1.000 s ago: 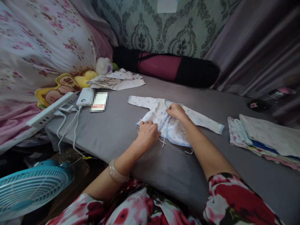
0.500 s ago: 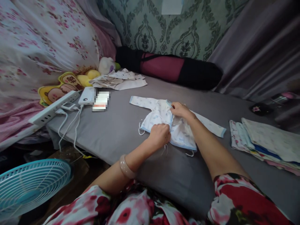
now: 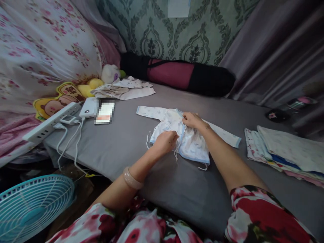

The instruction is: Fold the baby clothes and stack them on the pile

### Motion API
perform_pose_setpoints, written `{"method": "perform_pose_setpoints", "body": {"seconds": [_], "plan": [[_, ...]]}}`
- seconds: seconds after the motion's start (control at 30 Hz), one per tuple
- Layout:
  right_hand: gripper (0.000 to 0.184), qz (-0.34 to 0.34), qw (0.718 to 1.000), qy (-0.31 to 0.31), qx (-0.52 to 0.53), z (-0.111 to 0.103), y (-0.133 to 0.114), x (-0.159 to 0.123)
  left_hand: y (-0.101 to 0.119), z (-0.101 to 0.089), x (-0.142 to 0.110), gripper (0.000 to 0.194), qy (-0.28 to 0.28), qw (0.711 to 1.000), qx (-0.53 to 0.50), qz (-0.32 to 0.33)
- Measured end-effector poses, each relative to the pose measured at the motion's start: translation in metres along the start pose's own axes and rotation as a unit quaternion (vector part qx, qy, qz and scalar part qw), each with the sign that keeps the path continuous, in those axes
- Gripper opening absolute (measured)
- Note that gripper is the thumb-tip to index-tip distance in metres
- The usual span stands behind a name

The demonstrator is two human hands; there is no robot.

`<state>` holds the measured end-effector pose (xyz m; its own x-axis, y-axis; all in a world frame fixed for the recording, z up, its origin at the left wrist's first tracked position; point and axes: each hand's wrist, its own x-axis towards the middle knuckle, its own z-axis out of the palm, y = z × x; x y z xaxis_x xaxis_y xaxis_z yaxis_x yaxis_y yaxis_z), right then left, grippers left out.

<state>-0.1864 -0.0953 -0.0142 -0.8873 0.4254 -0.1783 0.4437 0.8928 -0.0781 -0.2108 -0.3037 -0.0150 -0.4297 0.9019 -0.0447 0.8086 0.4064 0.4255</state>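
shirt (image 3: 193, 148)'s laid out on the bed (image 3: 113, 141), sleeves running crosswise, just under both hands. right hand (image 3: 193, 120) has its fingers pinched on the neck trim, left hand (image 3: 165, 141) is curled lower by the front edge, can't tell if it's gripping.

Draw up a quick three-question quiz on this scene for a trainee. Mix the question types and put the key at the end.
1. True or false: the bangle is worn on the right arm.
2. Which of the two hands is at the neckline of the small white garment?
3. Fill in the blank: as the wearer sees it, the stack of folded cloths lies to the ____ of the garment.

Key:
1. False; the bangle is on the left arm.
2. The right hand; the left hand is lower, by the front edge.
3. right
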Motion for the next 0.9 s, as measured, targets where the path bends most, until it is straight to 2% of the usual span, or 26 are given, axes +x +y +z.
{"method": "perform_pose_setpoints", "body": {"seconds": [0.07, 0.17, 0.23, 0.33, 0.47, 0.53, 0.73, 0.9], "plan": [[0.026, 0.015, 1.0, -0.006, -0.002, -0.002, -0.002, 0.0, -0.015, -0.004, -0.001, 0.03, 0.061, 0.997, 0.043, -0.033], [0.028, 0.04, 0.999, -0.01, 0.0, -0.004, -0.008, 0.001, -0.04, -0.011, -0.008, 0.029, 0.131, 0.978, 0.08, -0.141], [0.03, 0.057, 0.998, -0.006, 0.013, -0.004, -0.014, 0.004, -0.054, -0.015, -0.013, 0.027, 0.127, 0.971, 0.057, -0.194], [0.038, 0.084, 0.996, 0.01, 0.034, 0.0, -0.025, 0.01, -0.064, -0.017, -0.017, 0.026, 0.091, 0.97, -0.008, -0.224], [0.039, 0.097, 0.994, 0.045, 0.033, 0.008, -0.036, 0.016, -0.065, -0.013, -0.019, 0.025, 0.072, 0.972, -0.074, -0.211], [0.037, 0.093, 0.994, 0.06, 0.025, 0.013, -0.038, 0.015, -0.065, -0.01, -0.02, 0.024, 0.075, 0.976, -0.072, -0.192], [0.037, 0.074, 0.991, 0.112, 0.002, 0.028, -0.035, 0.012, -0.059, -0.009, -0.026, 0.026, 0.072, 0.983, 0.032, -0.166], [0.035, 0.05, 0.996, 0.061, 0.038, 0.019, -0.021, 0.018, -0.046, -0.017, -0.024, 0.022, 0.078, 0.98, 0.14, -0.115]]}}
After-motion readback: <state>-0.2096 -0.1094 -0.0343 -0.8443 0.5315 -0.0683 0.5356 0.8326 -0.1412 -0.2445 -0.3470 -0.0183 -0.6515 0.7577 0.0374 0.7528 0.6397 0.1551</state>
